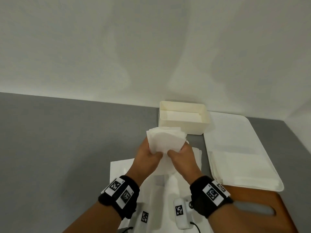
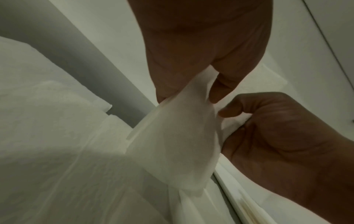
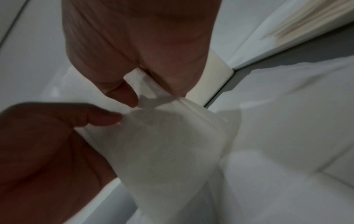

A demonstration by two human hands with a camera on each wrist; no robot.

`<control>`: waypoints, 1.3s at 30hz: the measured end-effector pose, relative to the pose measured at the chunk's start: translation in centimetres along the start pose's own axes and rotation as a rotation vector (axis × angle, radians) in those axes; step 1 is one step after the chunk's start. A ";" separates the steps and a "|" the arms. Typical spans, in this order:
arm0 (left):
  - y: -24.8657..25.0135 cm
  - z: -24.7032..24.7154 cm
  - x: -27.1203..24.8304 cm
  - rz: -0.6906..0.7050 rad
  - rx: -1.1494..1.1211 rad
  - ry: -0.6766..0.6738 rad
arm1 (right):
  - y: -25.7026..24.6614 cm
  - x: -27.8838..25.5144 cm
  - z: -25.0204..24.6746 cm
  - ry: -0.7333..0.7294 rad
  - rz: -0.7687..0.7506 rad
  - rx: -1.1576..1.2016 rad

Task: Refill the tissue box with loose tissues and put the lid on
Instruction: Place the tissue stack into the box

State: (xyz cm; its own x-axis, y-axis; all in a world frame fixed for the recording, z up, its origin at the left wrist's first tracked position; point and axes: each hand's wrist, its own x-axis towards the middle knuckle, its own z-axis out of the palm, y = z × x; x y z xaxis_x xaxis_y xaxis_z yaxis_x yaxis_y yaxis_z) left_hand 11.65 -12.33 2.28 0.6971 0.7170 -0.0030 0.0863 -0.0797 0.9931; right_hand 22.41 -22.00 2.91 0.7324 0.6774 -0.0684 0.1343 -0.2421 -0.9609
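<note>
A plain white wall [image 1: 151, 44] fills the view beyond the hands, with soft shadows across it. Below it a grey counter [image 1: 58, 140] spreads to their left and under them. Near right, a brown wooden board [image 1: 252, 202] lies on it.

Both forearms are bare; each wrist carries a thick black band [image 1: 118, 197], the right one [image 1: 210, 195] alike; white tags printed with black square codes [image 1: 212, 193] sit on top; a white camera block [image 1: 180, 211] with a thin black cable [image 1: 196, 227] hangs beneath.
</note>
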 end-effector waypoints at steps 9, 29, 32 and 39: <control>8.6 0.1 7.0 0.187 0.005 -0.015 | -6.8 5.7 -6.4 0.069 -0.193 0.080; 7.1 7.4 18.7 0.082 0.022 -0.016 | -3.3 20.3 -7.6 0.126 -0.095 0.038; 7.8 7.4 19.5 0.112 -0.011 0.001 | -4.4 20.8 -8.2 0.157 -0.129 0.075; 4.8 7.4 20.1 0.007 0.106 -0.011 | -2.1 20.3 -8.3 0.133 -0.058 0.045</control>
State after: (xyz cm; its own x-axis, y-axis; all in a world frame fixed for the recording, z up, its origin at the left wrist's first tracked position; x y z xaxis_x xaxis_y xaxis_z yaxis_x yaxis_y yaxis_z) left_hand 31.34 -3.36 6.09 0.7057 0.7085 0.0017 0.1556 -0.1574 0.9752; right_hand 42.54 -13.56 5.78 0.8066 0.5908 0.0209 0.1511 -0.1719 -0.9735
